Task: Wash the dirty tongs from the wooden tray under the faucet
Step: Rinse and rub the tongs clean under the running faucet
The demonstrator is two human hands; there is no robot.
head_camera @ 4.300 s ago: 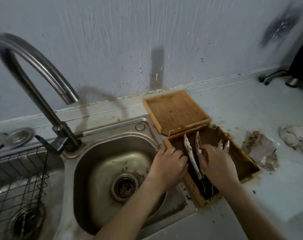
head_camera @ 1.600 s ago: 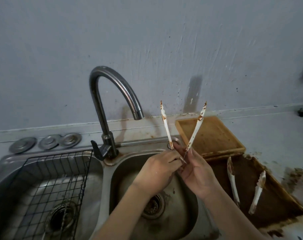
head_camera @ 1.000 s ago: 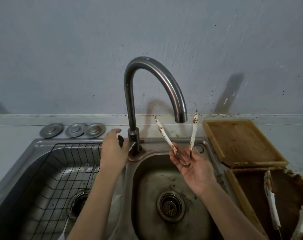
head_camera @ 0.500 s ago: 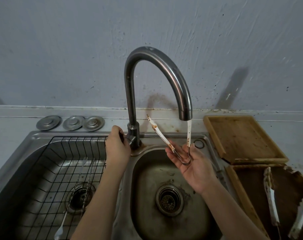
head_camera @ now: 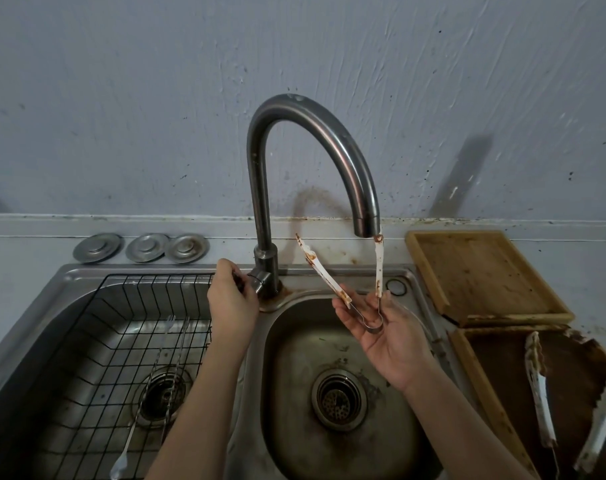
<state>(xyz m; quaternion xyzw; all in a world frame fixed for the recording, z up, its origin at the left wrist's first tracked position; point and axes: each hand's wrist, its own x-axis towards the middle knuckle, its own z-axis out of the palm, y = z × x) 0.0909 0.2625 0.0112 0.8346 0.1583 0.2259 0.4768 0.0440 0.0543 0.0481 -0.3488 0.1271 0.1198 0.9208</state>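
Observation:
My right hand [head_camera: 389, 337] holds a pair of white tongs [head_camera: 324, 273] smeared with brown dirt, by the metal hinge, arms pointing up and spread. One tong tip sits right under the spout of the curved steel faucet [head_camera: 315, 129]. My left hand [head_camera: 230, 299] is closed on the faucet handle at the base. No water stream is clearly visible. A second pair of dirty tongs [head_camera: 540, 389] lies in the dirty wooden tray [head_camera: 474, 372] at the right.
Below the tongs is the right sink basin [head_camera: 294, 393] with its drain. The left basin holds a black wire rack [head_camera: 121, 327] with a fork and spoon. An empty wooden tray [head_camera: 481, 271] sits behind the dirty one. Three metal caps [head_camera: 142, 247] lie behind the sink.
Both hands left the tray with one pair of tongs; my left hand moved to the faucet handle. In the last half second the hands barely moved; the tong tip stays under the spout.

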